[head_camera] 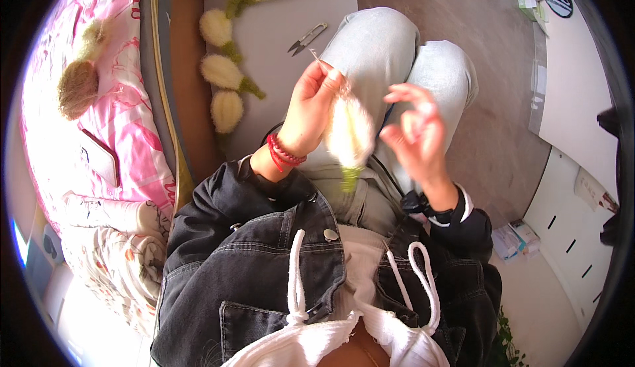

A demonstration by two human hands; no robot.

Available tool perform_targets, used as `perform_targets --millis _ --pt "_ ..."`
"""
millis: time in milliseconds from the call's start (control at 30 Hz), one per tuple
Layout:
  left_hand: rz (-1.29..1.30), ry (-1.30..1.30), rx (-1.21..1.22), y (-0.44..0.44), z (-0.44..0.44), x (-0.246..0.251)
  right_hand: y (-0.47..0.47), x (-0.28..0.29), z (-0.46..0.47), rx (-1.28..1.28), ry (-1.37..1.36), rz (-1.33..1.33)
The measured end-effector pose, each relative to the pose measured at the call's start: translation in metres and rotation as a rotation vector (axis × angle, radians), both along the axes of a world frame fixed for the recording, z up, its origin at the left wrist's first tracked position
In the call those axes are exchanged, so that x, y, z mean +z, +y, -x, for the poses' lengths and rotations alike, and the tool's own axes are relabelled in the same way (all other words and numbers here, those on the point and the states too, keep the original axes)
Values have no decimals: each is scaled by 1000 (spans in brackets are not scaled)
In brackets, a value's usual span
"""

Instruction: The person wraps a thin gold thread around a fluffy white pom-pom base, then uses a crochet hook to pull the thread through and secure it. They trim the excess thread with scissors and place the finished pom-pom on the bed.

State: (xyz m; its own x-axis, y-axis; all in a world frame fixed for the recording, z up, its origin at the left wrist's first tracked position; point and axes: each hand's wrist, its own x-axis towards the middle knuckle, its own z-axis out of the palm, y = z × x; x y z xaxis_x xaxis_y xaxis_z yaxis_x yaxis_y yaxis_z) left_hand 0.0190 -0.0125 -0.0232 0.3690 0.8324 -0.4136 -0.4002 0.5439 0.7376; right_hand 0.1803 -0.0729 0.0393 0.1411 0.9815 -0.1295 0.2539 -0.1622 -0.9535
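My left hand (315, 101) pinches the top of a fuzzy cream yarn piece with a green end (349, 131), which hangs over my lap. A thin pointed metal tool (314, 54) sticks up past those fingertips; its kind is unclear. To the right of the yarn piece, my right hand (416, 133) is raised and slightly blurred, its fingers apart and holding nothing visible. Thread snips (308, 38) lie on the pale board beyond my left hand. Left of them lie several similar cream and green yarn pieces (222, 71).
At the left, a pink and white bedspread (136, 133) carries a brown yarn bundle (78, 89), a pale yarn bundle (93, 37) and a flat phone-like object (99, 156). White furniture (570, 84) stands at the right, with small packets (516, 238) near its base.
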Motion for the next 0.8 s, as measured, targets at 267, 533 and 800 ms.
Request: perform_targets --millis 267,533,800 --pt "-60 114 64 33 4 0 -17 -12 0 90 384 209" --pt "-73 204 -218 47 38 26 -14 -1 -10 -75 338 118" --pt "183 -110 -243 9 -1 37 -28 -1 19 184 -251 58"
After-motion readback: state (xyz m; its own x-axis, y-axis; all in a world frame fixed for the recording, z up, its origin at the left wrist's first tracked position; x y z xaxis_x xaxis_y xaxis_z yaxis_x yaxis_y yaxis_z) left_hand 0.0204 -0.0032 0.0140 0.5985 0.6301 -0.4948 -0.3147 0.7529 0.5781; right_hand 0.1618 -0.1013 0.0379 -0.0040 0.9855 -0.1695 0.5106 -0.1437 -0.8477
